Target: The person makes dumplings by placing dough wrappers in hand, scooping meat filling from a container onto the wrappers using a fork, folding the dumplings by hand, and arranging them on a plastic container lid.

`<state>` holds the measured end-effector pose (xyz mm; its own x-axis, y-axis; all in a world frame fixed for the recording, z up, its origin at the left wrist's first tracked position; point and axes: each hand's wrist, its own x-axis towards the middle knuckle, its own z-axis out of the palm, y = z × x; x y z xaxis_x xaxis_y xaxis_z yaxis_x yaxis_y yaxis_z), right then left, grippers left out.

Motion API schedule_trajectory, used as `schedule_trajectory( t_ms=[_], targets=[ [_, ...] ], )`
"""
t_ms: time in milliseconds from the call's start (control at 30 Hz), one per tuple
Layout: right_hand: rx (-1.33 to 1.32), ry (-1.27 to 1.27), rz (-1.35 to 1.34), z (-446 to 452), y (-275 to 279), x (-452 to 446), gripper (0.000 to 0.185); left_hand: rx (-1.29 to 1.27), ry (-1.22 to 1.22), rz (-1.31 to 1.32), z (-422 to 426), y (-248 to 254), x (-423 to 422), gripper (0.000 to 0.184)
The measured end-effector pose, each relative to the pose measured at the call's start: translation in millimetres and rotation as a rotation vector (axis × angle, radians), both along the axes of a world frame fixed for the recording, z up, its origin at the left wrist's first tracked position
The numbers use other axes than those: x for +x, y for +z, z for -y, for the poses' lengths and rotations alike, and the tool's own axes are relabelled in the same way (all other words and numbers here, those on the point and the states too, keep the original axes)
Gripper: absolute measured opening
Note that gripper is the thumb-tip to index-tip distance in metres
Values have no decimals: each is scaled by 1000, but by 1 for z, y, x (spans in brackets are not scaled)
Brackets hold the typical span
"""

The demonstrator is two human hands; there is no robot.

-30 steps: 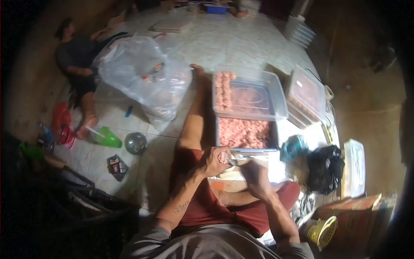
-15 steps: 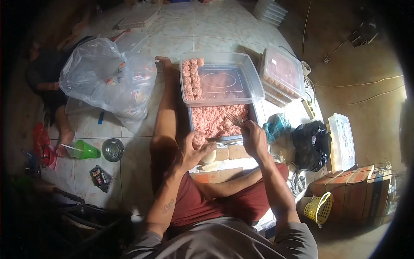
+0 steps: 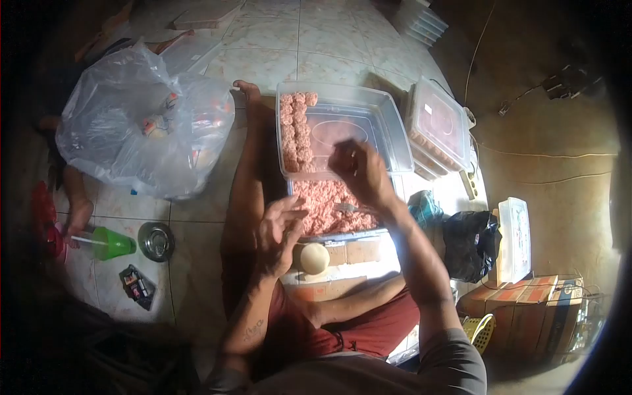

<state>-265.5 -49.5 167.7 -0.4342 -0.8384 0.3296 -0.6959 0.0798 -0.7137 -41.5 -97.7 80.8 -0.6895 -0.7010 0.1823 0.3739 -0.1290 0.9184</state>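
Note:
My left hand is open, its fingers spread beside the near-left corner of the tray of ground meat. A fork lies on the meat. Above the clear plastic box, my right hand is raised with curled, motion-smeared fingers; what they hold is hidden. Rows of meatballs line the left side of that box, which stands just beyond the tray. Close to my left wrist is a pale round object.
Lidded boxes are stacked at the right, with a black plastic bag nearer. A big clear bag, a green cup and a glass dish are on the left floor. Another person's foot shows there.
The meatball has left my left hand, whose fingers have spread. My right hand has let go of the fork onto the meat and moved forward over the box. The view has shifted slightly.

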Motion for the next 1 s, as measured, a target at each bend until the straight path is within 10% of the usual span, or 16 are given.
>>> schedule_trajectory(
  t_ms=[133,600,1000],
  targets=[
    [70,-275,-68,84,-21,-84,52,143,94,48,22,-26,10,30],
    [-9,-361,-163,175,-115,-145,86,354,179,-77,40,-25,9,25],
    [72,-388,-64,5,-12,-101,27,426,64,-37,30,-39,4,21]
  ],
)
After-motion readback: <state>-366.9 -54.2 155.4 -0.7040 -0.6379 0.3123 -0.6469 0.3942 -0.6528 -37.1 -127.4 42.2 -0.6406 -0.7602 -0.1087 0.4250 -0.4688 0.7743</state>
